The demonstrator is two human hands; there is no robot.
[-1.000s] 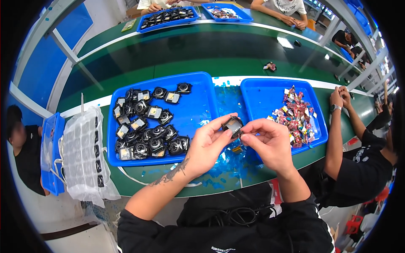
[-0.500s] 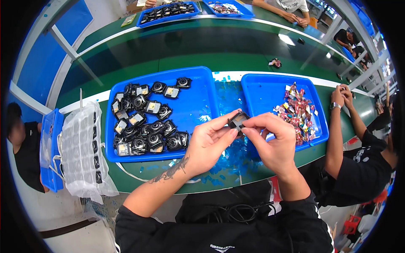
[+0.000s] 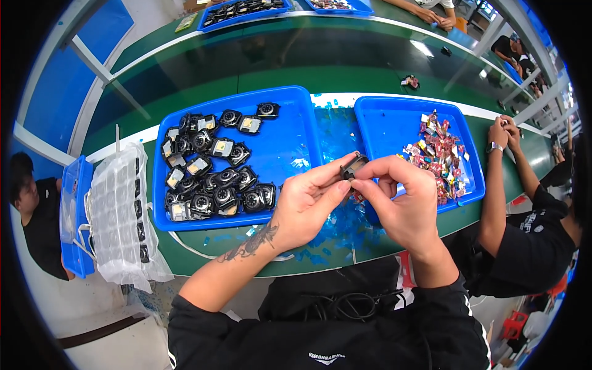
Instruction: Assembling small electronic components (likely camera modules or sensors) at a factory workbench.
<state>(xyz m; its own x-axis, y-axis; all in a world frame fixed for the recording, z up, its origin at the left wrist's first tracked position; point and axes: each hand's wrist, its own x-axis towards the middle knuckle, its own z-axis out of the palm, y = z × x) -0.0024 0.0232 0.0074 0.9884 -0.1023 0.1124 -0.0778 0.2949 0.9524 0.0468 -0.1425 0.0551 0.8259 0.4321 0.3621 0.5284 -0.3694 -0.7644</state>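
Between my hands, above the gap separating two blue trays, is a small black smartwatch case (image 3: 354, 166). My left hand (image 3: 305, 206) grips it between thumb and fingers from the left. The fingers of my right hand (image 3: 404, 200) are pinched together at its lower right edge; whether they hold a smaller part is hidden. Several similar black watch cases (image 3: 202, 140) lie heaped in the left tray (image 3: 280, 142), some showing round backs, others pale rectangular insides. Small reddish and silvery parts (image 3: 439, 151) are piled in the right tray (image 3: 385, 132).
Blue film scraps (image 3: 320, 250) litter the green bench (image 3: 203, 243). A clear plastic compartment tray (image 3: 117, 216) holding several black pieces stands at the left. To the right, a co-worker's hands (image 3: 502, 132) are close by. Other filled trays (image 3: 243, 11) sit across the bench.
The watch case has been tilted and turned in my fingers, showing more of its edge, and raised slightly. Both hands stay on it. The whole view has shifted a little.
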